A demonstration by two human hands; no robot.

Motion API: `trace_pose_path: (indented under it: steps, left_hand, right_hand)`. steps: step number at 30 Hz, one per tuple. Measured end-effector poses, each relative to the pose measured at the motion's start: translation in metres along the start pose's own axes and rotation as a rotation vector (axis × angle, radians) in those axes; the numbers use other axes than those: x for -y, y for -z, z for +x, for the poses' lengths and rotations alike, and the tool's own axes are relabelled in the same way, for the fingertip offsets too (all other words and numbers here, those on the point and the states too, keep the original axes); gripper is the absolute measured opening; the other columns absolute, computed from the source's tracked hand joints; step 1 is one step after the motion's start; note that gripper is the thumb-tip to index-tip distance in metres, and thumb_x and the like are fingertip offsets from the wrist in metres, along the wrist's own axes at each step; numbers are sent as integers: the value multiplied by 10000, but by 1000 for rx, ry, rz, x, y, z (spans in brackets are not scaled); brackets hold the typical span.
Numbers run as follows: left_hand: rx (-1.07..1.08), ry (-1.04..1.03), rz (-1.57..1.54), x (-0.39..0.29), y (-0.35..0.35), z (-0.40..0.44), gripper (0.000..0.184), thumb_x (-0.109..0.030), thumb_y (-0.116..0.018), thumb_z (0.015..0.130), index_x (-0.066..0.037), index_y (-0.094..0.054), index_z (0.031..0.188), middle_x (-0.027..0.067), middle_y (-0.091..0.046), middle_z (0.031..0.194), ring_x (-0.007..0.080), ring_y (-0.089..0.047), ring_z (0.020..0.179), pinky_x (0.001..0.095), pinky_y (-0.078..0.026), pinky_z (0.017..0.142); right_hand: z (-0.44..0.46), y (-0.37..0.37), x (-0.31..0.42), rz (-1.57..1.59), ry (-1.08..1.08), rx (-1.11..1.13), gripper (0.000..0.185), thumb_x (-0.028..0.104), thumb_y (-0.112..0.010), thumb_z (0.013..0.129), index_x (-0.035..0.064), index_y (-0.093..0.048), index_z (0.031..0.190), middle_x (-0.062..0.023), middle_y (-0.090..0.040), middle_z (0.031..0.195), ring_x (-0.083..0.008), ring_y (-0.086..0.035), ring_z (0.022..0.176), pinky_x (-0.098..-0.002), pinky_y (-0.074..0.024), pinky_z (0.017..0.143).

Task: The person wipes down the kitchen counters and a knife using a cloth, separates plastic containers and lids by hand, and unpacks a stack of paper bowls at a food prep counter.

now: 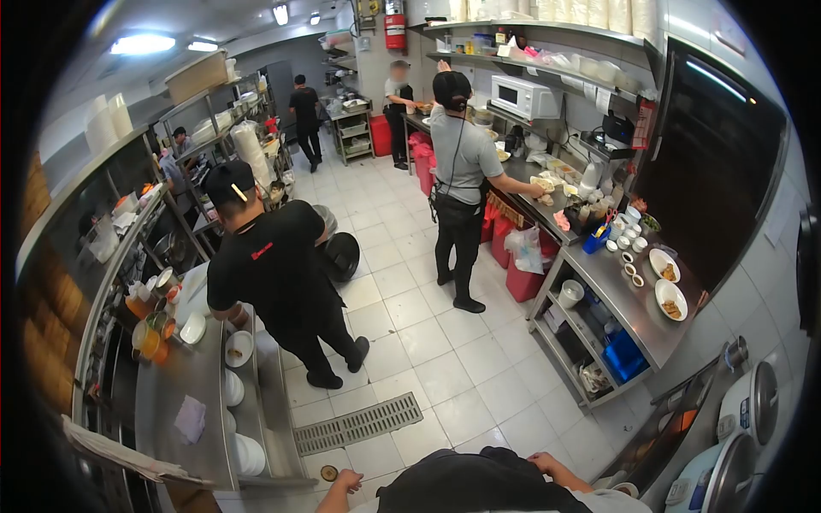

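My left hand [348, 480] hangs low beside the dark apron [487, 479], at the bottom of the head view. Just left of it, a small round brownish disc [329, 472] shows against the floor tiles; whether they touch I cannot tell. My right hand [542, 462] is bent in against the apron's other side. Both hands are small and seen from above, with the fingers mostly hidden. No held thing shows in either one.
A person in black [278, 256] stands at the left counter [162, 402]; another in grey [466, 154] reaches over the right counter [654, 316]. Two oval plates of food [671, 299] lie there. A floor grate [359, 425] crosses the tiles ahead. Rice cookers [714, 474] stand at lower right.
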State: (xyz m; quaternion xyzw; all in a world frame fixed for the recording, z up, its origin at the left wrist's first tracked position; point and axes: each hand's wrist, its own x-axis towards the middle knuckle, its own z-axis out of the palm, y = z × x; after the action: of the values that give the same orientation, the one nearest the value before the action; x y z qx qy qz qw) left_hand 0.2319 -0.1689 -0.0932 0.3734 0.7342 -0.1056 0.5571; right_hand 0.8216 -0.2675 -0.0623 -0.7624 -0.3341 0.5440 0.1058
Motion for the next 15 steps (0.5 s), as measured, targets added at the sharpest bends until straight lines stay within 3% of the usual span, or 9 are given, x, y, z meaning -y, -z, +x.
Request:
trace_pose_path:
  steps: [4,6,7,9,11,13,15]
  left_hand:
    - [39,41,-65,6,-1,10,326,-300,-560,845,-5,-590,981,118,-664,874,235,-643,707,384,-541,586]
    - [5,-71,35,-18,-5,-12,329,-301,-562,846,0,-583,977,116,-665,870,232,-643,712,382,-527,579]
    - [74,-236,84,-10,-15,21,327,-298,-565,844,-1,-577,981,115,-665,871,231,-642,711,383,-521,578]
    - [151,-449,88,-5,-29,56,334,-305,-576,833,-2,-590,972,116,-667,852,222,-639,701,376,-514,589]
    - [159,-498,43,-30,-44,46,343,-316,-583,824,-3,-609,961,117,-669,833,214,-638,692,369,-513,600]
    - [80,-414,189,-71,-44,2,374,-357,-590,803,-4,-654,910,115,-671,778,203,-637,659,341,-514,605]
    - [56,-448,187,-77,-49,2,390,-376,-590,794,-6,-667,889,112,-670,757,200,-635,638,329,-514,606]
  right_hand:
    - [2,2,-36,-258,52,46,314,339,-651,779,38,-672,867,-77,-660,802,-183,-625,705,-337,-530,627]
    - [4,7,-46,-282,206,209,322,322,-624,802,27,-652,929,-87,-658,858,-200,-628,708,-362,-534,646]
    - [4,9,-44,-287,260,261,326,316,-615,809,24,-646,950,-90,-658,877,-205,-629,709,-370,-535,652]
    - [-38,10,3,42,-235,63,317,266,-585,834,13,-606,1022,-108,-641,935,-227,-631,727,-394,-539,660]
    - [-10,11,-11,125,-255,57,309,240,-579,838,11,-589,1045,-114,-632,952,-232,-629,732,-397,-541,657]
    - [9,11,-21,202,-277,51,303,214,-574,843,9,-572,1067,-120,-624,969,-237,-627,737,-401,-543,654]
    - [22,12,-27,-14,41,130,277,201,-587,833,10,-586,1035,-121,-627,941,-237,-629,744,-392,-542,635]
